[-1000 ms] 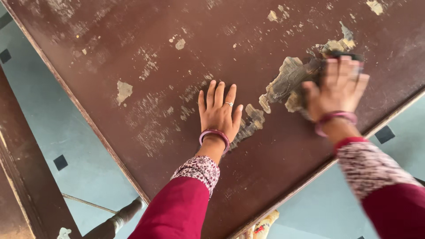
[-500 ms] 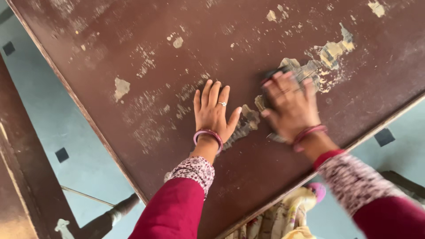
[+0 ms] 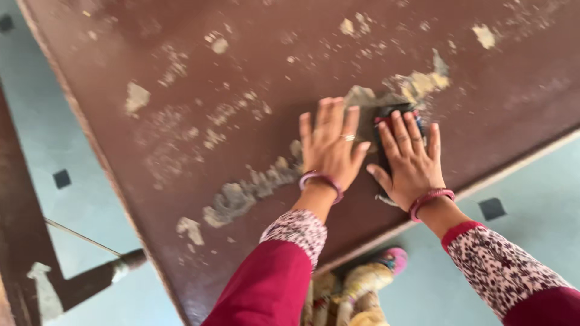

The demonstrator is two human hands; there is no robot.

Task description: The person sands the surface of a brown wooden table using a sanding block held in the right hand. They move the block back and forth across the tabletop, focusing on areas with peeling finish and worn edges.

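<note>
Flat on the brown board point(image 3: 241, 72), both palms down, side by side near its lower edge. Left hand point(image 3: 331, 148) spread open, fingers apart, holding nothing, ring on one finger, resting beside a grey-beige streak of scraped paint point(image 3: 254, 187). Right hand point(image 3: 412, 160) pressed flat over a dark sanding block point(image 3: 393, 115), fingers extended across it, block mostly hidden beneath. Pink bangles on both wrists. Below the board, pale blue floor point(image 3: 544, 181) with small dark tiles.
</note>
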